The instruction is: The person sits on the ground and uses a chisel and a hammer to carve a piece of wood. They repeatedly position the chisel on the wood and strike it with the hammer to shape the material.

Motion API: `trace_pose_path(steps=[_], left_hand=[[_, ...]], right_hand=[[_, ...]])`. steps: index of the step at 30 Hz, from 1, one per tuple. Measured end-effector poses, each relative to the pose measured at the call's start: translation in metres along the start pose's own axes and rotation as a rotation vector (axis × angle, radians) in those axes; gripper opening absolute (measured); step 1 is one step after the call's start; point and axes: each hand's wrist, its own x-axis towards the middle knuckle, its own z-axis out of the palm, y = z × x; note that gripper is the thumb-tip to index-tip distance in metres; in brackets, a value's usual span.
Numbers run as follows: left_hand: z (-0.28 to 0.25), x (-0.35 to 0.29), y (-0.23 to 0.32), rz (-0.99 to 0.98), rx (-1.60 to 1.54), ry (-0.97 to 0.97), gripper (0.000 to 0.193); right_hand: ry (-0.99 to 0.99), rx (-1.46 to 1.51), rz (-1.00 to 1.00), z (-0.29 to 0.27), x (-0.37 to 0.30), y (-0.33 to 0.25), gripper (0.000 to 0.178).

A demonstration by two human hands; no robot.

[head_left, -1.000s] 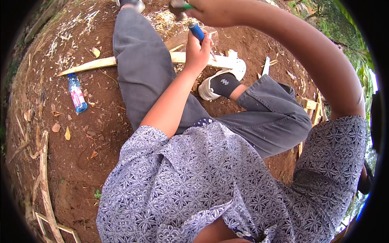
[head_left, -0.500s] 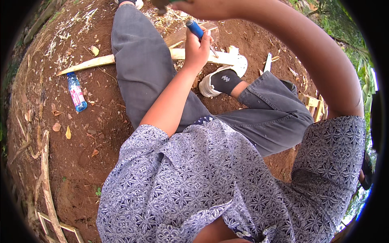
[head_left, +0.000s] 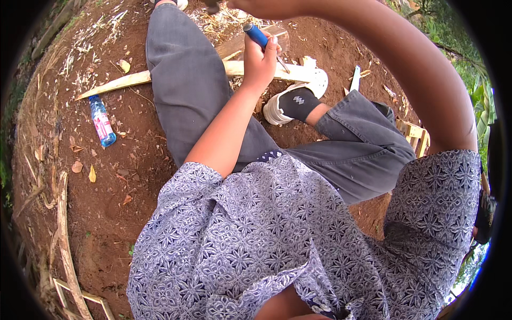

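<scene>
My left hand is closed round the blue handle of a chisel. The chisel's metal blade slants down to the right, its tip at the upper face of a long pale wooden strip. That strip runs under my left leg and its right end lies by my white shoe. My right hand is raised at the upper edge, with the arm bent across the top right. It is closed on a dark thing, mostly cut off by the picture's edge, so its kind cannot be made out.
A wooden block lies beyond the strip. Left of my leg is a plastic bottle with a blue cap. A saw-like pale blade sits right of my shoe. A long stick and a wooden frame lie at the lower left.
My raised right hand and the dark thing in it have shifted slightly up, further out of the picture. The chisel stays on the strip; the whole view has moved a little.
</scene>
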Motion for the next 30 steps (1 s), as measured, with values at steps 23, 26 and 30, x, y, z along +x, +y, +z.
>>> trace_pose_path(steps=[23,26,30], left_hand=[[-0.003,-0.001,-0.01,-0.149,-0.22,0.111,0.018],[-0.024,0.013,0.01,-0.133,-0.289,0.196,0.019],[-0.016,0.017,0.026,-0.041,-0.069,0.043,0.02]], right_hand=[[0.188,0.302,0.062,-0.02,-0.033,-0.015,0.035],[0.062,0.401,0.072,-0.009,-0.051,0.0,0.033],[0.244,0.583,0.195,0.02,-0.09,0.018,0.034]])
